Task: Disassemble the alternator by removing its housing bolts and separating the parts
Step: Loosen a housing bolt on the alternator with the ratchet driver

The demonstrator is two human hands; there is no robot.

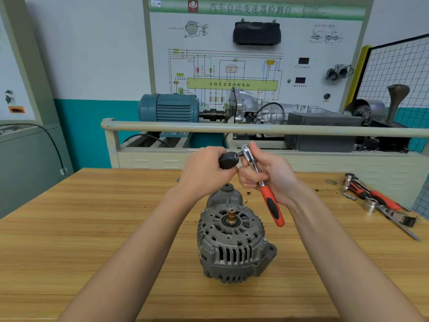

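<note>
A ratchet (260,180) is grasped by the right hand (269,175), while a black socket (228,160) at its head is gripped by the left hand (204,173). The alternator (232,240) is stood on the table (92,228), at six o'clock from both hands.

The ratchet (257,176) I hold has a shiny silver head and a red handle with black patches. The knob (228,160) in my other hand is black. The alternator (232,238) is dull grey, with a brass-coloured shaft end. The table (92,228) is light wood with fine stripes. The motor (169,108) behind is blue-green.
</note>
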